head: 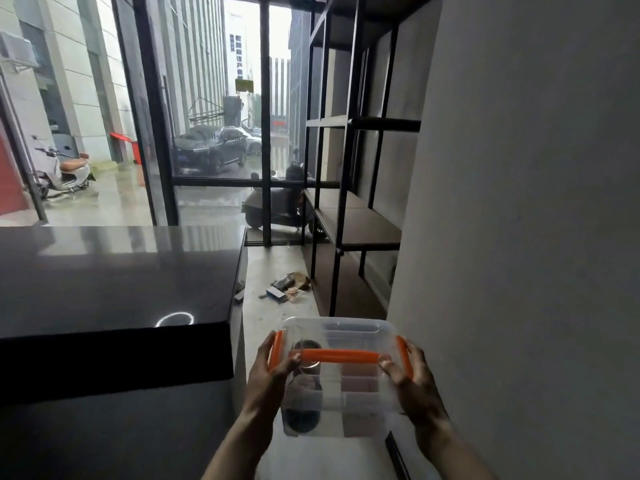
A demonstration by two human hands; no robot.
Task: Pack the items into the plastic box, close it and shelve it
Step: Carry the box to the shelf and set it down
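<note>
A clear plastic box (349, 396) with its lid on, an orange carry handle (339, 356) and orange side latches, is held in the air low in the middle of the view. My left hand (268, 375) grips its left side, and my right hand (414, 379) grips its right side. Dark round items and pale flat ones show dimly through the lid. A black metal shelf unit (360, 233) with brown boards stands ahead on the right, its boards bare.
A dark glossy counter (114, 278) fills the left. A grey wall (536, 202) rises close on the right. Small packets and scraps (287, 287) lie on the floor in the narrow passage between them. Glass window panels stand beyond.
</note>
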